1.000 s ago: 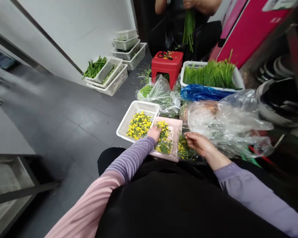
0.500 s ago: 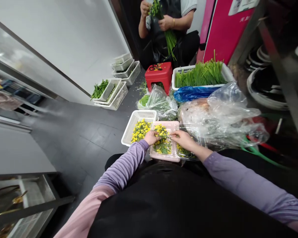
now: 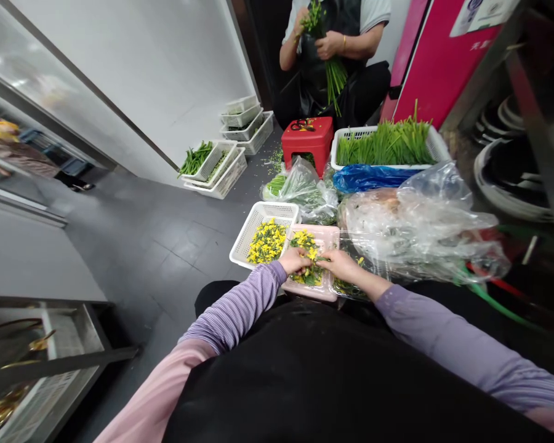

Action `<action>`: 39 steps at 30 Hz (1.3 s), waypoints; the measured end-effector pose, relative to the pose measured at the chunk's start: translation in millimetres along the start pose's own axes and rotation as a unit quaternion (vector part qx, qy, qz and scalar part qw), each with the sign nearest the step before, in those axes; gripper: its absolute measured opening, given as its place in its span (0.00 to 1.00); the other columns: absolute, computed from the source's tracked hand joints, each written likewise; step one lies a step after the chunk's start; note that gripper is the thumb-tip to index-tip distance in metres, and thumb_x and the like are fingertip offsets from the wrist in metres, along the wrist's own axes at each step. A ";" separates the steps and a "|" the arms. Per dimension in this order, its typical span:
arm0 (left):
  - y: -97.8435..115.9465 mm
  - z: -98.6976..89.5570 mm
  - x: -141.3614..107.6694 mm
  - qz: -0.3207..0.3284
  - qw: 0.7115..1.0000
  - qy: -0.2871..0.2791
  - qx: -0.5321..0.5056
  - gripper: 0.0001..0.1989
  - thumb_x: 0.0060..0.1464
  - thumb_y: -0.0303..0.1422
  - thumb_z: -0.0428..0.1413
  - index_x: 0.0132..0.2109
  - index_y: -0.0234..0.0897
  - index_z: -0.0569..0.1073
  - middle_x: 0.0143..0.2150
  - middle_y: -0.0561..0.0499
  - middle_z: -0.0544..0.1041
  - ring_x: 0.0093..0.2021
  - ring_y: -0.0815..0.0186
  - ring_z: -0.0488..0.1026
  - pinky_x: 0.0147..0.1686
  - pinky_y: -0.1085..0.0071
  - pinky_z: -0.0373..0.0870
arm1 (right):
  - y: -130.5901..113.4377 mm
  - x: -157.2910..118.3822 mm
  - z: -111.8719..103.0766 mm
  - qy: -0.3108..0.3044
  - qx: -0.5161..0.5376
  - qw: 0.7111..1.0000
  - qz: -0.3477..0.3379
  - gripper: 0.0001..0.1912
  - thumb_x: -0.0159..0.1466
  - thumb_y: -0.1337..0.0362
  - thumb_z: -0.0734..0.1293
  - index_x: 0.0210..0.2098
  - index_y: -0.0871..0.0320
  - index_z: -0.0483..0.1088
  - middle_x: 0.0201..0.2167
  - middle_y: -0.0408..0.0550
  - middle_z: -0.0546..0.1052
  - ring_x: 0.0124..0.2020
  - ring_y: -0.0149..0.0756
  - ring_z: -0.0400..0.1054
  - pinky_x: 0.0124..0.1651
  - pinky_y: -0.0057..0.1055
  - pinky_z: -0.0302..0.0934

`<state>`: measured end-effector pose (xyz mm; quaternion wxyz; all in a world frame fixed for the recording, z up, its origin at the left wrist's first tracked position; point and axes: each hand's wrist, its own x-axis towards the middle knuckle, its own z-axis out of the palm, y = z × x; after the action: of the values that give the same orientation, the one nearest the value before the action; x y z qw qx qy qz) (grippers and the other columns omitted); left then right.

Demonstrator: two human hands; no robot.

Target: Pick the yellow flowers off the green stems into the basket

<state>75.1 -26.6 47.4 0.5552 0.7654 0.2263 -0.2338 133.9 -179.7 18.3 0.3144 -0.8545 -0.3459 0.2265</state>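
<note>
My left hand (image 3: 295,261) is closed in a pinch over the pink tray (image 3: 330,237), at a small yellow-flowered sprig (image 3: 312,253). Facing it from the tray's right side, my right hand (image 3: 341,265) pinches the green stem end between thumb and fingertips. More sprigs with yellow blossoms and green leaves (image 3: 303,237) lie in the tray under the hands. Left of it, a white perforated basket (image 3: 240,246) holds a heap of yellow flowers (image 3: 266,241). Partly under my right forearm, a clear plastic container (image 3: 348,289) holds greens with some yellow blossoms.
Plastic bags (image 3: 415,227) spread out on the right. Beyond stand a red stool (image 3: 307,138) with scissors (image 3: 301,125) and a white basket of long green stalks (image 3: 383,146). A co-worker's hands (image 3: 330,45) hold a green bunch. Stacked baskets (image 3: 221,178) stand by the wall.
Both hands stay pinched over the pink tray, with my left hand slightly lower against it. The whole view has shifted a little. The co-worker still holds the green bunch.
</note>
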 end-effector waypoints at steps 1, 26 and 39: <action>-1.4 1.4 1.3 -0.006 1.000 -0.012 0.013 0.07 0.40 0.28 0.56 0.30 0.31 0.67 0.18 0.57 0.68 0.14 0.76 0.61 0.14 0.80 0.57 | 1.2 0.3 0.9 -0.004 -0.018 1.000 -0.006 0.11 0.56 0.60 0.61 0.27 0.57 0.73 0.27 0.46 0.74 0.30 0.34 0.65 0.31 0.25 0.53; -8.6 5.0 -1.2 -0.039 0.910 0.060 -0.408 0.11 0.51 0.37 0.50 0.30 0.33 0.61 0.19 0.58 0.62 0.12 0.82 0.49 0.12 0.82 0.46 | -3.4 -0.5 -12.8 0.002 0.575 0.792 0.204 0.15 0.58 0.58 0.57 0.34 0.58 0.72 0.34 0.48 0.71 0.23 0.24 0.62 0.26 0.22 0.60; 5.4 50.4 -21.6 0.069 0.939 0.042 -0.335 0.15 0.46 0.41 0.55 0.29 0.31 0.64 0.19 0.57 0.64 0.12 0.81 0.52 0.12 0.80 0.47 | -15.1 -7.2 14.0 -0.007 0.639 0.760 0.123 0.22 0.57 0.51 0.59 0.47 0.56 0.64 0.24 0.41 0.67 0.20 0.26 0.58 0.26 0.25 0.59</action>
<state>56.0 -78.2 50.8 0.7843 0.5579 0.2614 -0.0729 113.9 -171.2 20.1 0.7540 -0.4892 -0.0149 0.4381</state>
